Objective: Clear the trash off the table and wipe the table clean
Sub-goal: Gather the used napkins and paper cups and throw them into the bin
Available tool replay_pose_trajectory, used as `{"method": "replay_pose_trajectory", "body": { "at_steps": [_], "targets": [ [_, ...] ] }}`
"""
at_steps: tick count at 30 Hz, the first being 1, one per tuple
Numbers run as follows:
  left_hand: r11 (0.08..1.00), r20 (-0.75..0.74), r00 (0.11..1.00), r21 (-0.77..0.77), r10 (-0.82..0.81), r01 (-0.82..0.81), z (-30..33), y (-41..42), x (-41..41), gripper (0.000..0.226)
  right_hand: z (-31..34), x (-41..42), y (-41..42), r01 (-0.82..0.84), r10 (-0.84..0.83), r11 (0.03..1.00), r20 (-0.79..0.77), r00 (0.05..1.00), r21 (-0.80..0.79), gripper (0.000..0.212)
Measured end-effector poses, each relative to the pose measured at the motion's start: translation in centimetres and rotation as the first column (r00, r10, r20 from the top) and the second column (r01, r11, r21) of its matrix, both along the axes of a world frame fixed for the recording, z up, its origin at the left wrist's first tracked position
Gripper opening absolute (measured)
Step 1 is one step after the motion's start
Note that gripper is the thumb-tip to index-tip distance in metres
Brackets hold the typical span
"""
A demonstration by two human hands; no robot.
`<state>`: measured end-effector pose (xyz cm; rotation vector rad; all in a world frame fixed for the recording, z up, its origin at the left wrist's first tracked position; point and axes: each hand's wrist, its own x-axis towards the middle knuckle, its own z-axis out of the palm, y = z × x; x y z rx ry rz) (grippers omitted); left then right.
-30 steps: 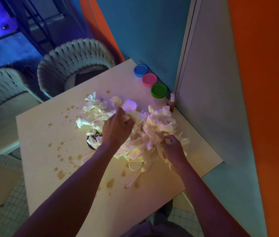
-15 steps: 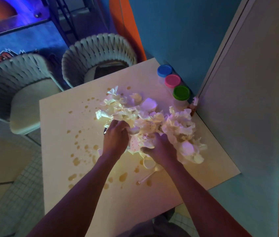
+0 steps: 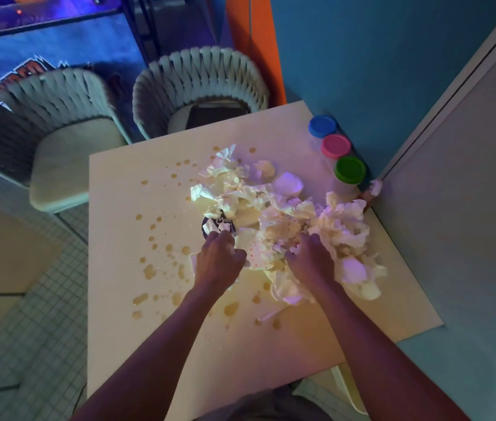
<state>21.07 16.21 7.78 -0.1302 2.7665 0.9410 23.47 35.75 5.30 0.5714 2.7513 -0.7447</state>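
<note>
**Trash gathered into one heap before the lift**

Trash (image 3: 274,208), mostly crumpled white napkins with a spotted paper piece and a few paper cups mixed in, sits as a loose mound on the middle and right part of the surface (image 3: 125,344). Both hands work its near edge. The left hand (image 3: 217,262) has its fingers curled into the papers beside a dark round lid or cup (image 3: 210,227), apparently gripping a wad. The right hand (image 3: 310,262) is buried in the napkins with fingers bent around them, so it too seems to hold a bunch. Coming in from two sides looks like a way to squeeze the light, springy paper into one bundle rather than pick it up piece by piece.

Brown spills (image 3: 149,270) dot the bare part of the surface to the left and near side of the heap; these are probably left for wiping once the paper is gone. A white plastic utensil (image 3: 268,315) lies just below the heap and could be missed in the scoop.

Three tubs with blue (image 3: 322,125), pink (image 3: 335,145) and green (image 3: 350,170) lids stand in a row against the wall, apart from the mess.
</note>
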Motion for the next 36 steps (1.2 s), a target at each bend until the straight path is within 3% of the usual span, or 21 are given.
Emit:
{"method": "replay_pose_trajectory", "body": {
  "at_steps": [5, 10, 14, 17, 20, 23, 26, 28, 36],
  "targets": [
    [0.994, -0.013, 0.997, 0.078, -0.073, 0.074, -0.6, 1.6, -0.2, 0.022, 1.2, -0.1, 1.3, 0.076, -0.109, 0.982, -0.186, 0.977, -0.174, 0.014],
    [0.978, 0.023, 0.978, 0.017, -0.206, 0.206, -1.0, 3.3, -0.5, 0.051, 2.2, 1.0, 2.5, 0.123, -0.211, 0.942, -0.266, 0.940, -0.313, 0.029],
    [0.937, 0.016, 0.950, -0.162, -0.311, 0.310, -1.1, 5.3, -0.3, 0.052, 2.3, 2.4, 3.3, 0.234, -0.337, 0.896, -0.237, 0.911, -0.376, 0.022],
    [0.857, 0.031, 0.905, -0.308, -0.424, 0.413, -1.7, 6.5, -0.3, 0.053, 2.1, 3.4, 3.9, 0.331, -0.428, 0.838, -0.144, 0.892, -0.434, 0.012],
    [0.778, 0.096, 0.874, -0.417, -0.477, 0.470, -2.4, 7.3, -0.5, 0.058, 2.0, 4.5, 4.5, 0.352, -0.427, 0.791, -0.039, 0.904, -0.500, 0.024],
    [0.726, 0.125, 0.856, -0.478, -0.501, 0.494, -2.8, 7.9, -0.7, 0.051, 1.1, 5.8, 5.3, 0.352, -0.402, 0.789, 0.009, 0.915, -0.504, 0.034],
    [0.703, 0.103, 0.843, -0.504, -0.528, 0.502, -3.1, 8.2, -0.9, 0.037, 0.1, 6.7, 5.9, 0.374, -0.435, 0.769, 0.005, 0.901, -0.518, 0.019],
    [0.710, 0.088, 0.844, -0.498, -0.529, 0.498, -3.2, 8.0, -1.2, 0.030, 0.0, 7.0, 5.9, 0.362, -0.434, 0.761, -0.009, 0.901, -0.538, 0.012],
    [0.811, 0.011, 0.886, -0.397, -0.464, 0.430, -2.6, 7.8, -1.2, 0.021, -0.8, 6.3, 5.6, 0.256, -0.312, 0.850, -0.050, 0.949, -0.461, 0.028]
  ]
}}
